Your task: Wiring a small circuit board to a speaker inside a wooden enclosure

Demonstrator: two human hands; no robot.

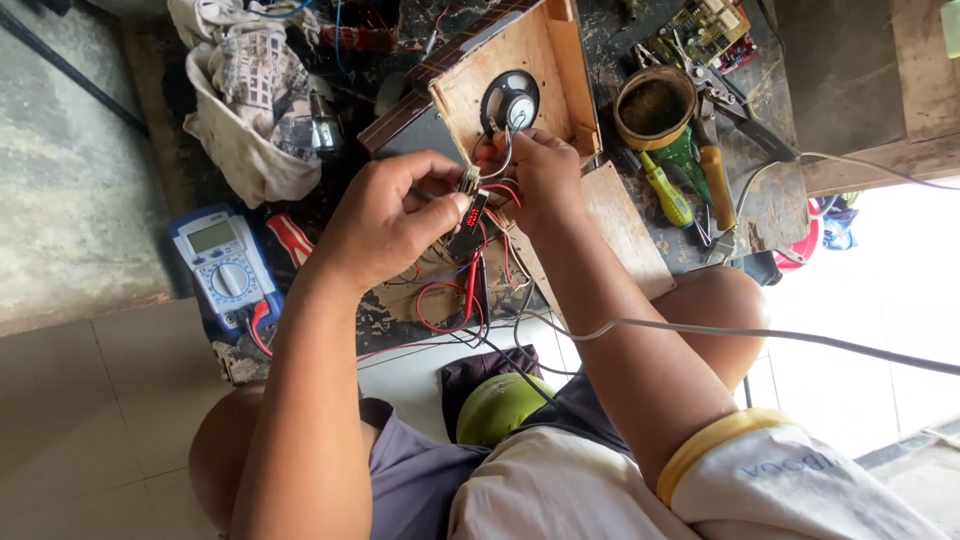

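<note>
Both your hands pinch the small black circuit module [468,215] just below the round black speaker [509,101]: left hand [385,220], right hand [540,175].

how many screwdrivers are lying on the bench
3: a yellow-handled screwdriver and an orange-handled screwdriver right of the wooden speaker box, and a red-and-white-handled screwdriver by the multimeter. More may hide in the clutter.

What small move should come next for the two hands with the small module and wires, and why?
Probably steady the small black module with the left hand while the right hand guides a loose wire to it. Both hands pinch the module just below the speaker in the wooden box, and red and black wires hang slack below.
</note>
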